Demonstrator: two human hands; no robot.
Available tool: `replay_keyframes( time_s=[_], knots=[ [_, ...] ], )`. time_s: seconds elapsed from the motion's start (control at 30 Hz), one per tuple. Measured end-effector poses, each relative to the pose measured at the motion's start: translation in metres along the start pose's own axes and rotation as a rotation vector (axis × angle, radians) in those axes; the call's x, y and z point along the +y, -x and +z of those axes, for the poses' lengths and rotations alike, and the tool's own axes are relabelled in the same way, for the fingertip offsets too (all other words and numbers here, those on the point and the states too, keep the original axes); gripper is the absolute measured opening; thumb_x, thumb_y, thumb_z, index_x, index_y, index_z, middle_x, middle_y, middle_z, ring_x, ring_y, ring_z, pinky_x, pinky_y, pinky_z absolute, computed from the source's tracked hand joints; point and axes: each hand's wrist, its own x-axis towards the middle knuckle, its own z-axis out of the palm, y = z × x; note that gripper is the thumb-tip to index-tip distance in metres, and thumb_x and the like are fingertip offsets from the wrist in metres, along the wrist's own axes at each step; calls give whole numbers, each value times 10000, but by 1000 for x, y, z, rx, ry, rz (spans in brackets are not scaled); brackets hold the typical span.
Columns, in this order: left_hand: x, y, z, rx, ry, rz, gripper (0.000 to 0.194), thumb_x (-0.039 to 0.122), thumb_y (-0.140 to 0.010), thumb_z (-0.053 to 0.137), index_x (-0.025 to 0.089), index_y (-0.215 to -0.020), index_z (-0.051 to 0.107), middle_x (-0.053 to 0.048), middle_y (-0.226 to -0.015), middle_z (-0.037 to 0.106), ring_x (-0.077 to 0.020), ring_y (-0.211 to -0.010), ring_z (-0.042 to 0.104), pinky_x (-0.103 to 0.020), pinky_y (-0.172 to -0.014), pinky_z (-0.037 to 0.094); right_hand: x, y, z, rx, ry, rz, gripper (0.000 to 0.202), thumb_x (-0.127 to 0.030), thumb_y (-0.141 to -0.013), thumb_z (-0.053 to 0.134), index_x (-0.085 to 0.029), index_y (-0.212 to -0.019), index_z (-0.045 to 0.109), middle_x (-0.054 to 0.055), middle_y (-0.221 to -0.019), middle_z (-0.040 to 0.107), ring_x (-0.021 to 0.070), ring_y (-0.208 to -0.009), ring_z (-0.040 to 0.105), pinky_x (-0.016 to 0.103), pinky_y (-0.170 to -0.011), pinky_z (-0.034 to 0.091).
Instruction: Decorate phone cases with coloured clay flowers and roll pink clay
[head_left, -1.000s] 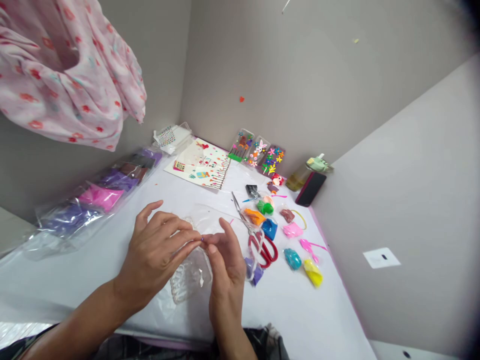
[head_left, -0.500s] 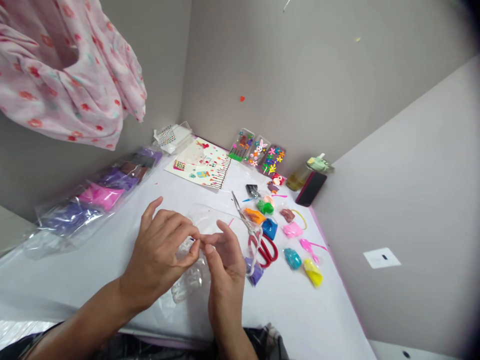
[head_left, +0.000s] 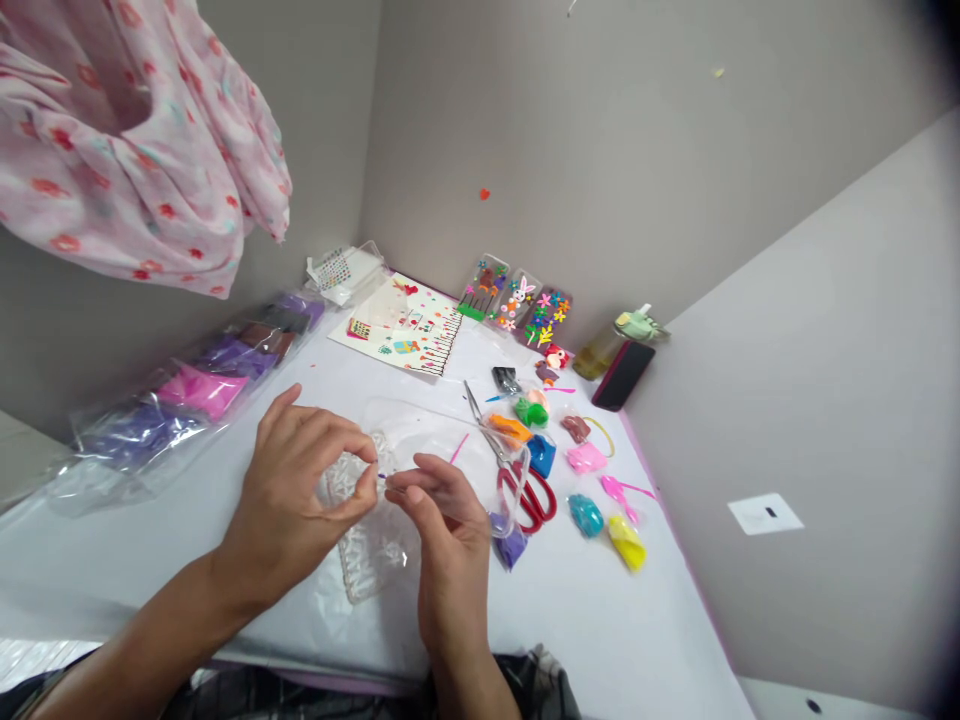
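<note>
My left hand (head_left: pixel 300 490) is raised over the table, thumb and forefinger pinched at the tips. A tiny purple bit of clay (head_left: pixel 382 476) shows right at those fingertips, in the narrow gap between my hands. Facing it, my right hand (head_left: pixel 444 520) has its thumb and forefinger pressed close together; whatever may be between them is too small to make out. Beneath both hands lies a clear phone case (head_left: pixel 375 565) with white patterning along its edge, partly covered by my left hand. A clear plastic sheet (head_left: pixel 427 420) with a pink stick (head_left: pixel 459 447) is just behind.
Red-handled scissors (head_left: pixel 529 500) lie right of my hands. Around them are clay packets: orange (head_left: pixel 510 431), blue (head_left: pixel 540 455), purple (head_left: pixel 510 545), teal (head_left: pixel 586 515), yellow (head_left: pixel 626 543). Decorated phone cases (head_left: pixel 517 300) lean on the wall. A phone (head_left: pixel 624 377) rests against a bottle (head_left: pixel 592 358).
My hands have moved apart at the fingertips, the left one shifting left. The purple bit now shows between them, and more of the clear phone case is uncovered.
</note>
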Motion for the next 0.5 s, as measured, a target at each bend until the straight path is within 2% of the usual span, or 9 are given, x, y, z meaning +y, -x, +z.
replay_keyframes(
  time_s=[0.13,0.23,0.5],
  knots=[
    [-5,-2,-9,-11,68,-60,50,265,-963,645,282,-926,673,22,-890,702,-227,-873,660,-612,-1224,319,2,-1,-2,31,-44,-11,268,-314,-862,835,-214,-1103,774,20,-916,816,198,-897,757,354,-906,590],
    [-4,0,-9,-55,92,5,78,314,-1003,666,332,-974,736,51,-900,746,-214,-876,676,-587,-1251,279,2,0,-1,10,-20,-38,265,-307,-874,828,-225,-1120,773,18,-955,815,199,-927,758,362,-925,597],
    [2,1,-1,-26,-16,97,147,280,-1036,624,347,-1009,752,53,-882,771,-220,-866,680,-616,-1254,285,-3,6,2,28,139,-157,223,-306,-904,794,-231,-1113,777,37,-1019,830,209,-975,784,343,-887,637]
  ],
)
